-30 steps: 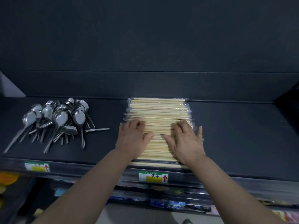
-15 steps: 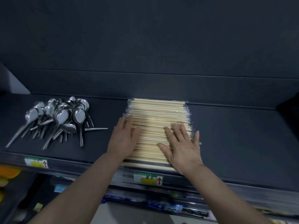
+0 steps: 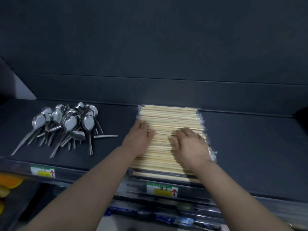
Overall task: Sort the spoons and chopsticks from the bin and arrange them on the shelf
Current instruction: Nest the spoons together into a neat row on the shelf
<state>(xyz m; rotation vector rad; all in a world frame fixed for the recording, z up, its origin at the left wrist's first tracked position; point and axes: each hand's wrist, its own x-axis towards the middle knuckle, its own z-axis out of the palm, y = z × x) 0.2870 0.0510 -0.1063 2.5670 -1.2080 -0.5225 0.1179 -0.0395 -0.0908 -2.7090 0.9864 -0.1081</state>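
Head view: wrapped chopsticks [image 3: 168, 120] lie on the shelf [image 3: 250, 147] beneath both hands, left hand [image 3: 139, 139] and right hand [image 3: 191, 145] pressing flat with fingers extended, gripping nothing.

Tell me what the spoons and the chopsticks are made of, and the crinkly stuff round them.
The spoons look like polished metal, probably stainless steel: silver-grey with bright glints. The chopsticks look like bare wood or bamboo: pale, matte; which, I cannot tell. The wrap round them seems thin clear plastic: see-through, crinkled, glinting at the edges.
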